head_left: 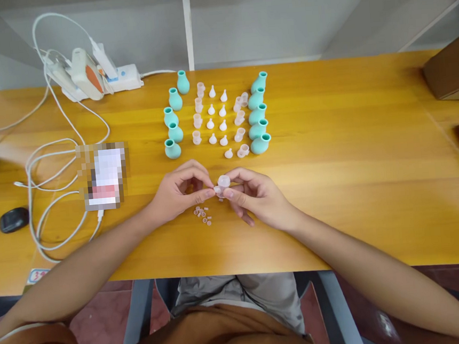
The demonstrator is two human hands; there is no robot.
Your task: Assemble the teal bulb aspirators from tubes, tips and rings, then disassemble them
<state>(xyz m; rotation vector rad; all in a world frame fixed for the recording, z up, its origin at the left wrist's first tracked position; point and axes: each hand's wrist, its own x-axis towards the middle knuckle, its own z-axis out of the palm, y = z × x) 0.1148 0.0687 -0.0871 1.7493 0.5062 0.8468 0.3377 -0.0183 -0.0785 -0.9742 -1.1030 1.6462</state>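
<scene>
Between the thumb and fingers of my right hand (257,193) is a small translucent plastic cup-shaped piece (224,181), its round end facing up. My left hand (185,189) pinches a tiny whitish piece (217,189) against the cup's left side. Whether that piece is separate or part of the cup's spout I cannot tell. Just below my left fingers lie several tiny translucent rings (203,214). Beyond my hands stand columns of similar translucent cups (197,121) and white teardrop-shaped pieces (222,125), flanked by teal bulbs with open necks (173,149).
On the left, a phone (106,175) lies among looped white cables (32,173), with a black mouse-like object (14,219) nearby. A power strip (125,78) with chargers sits at the back. A brown box (453,67) stands far right on the wooden table (355,182).
</scene>
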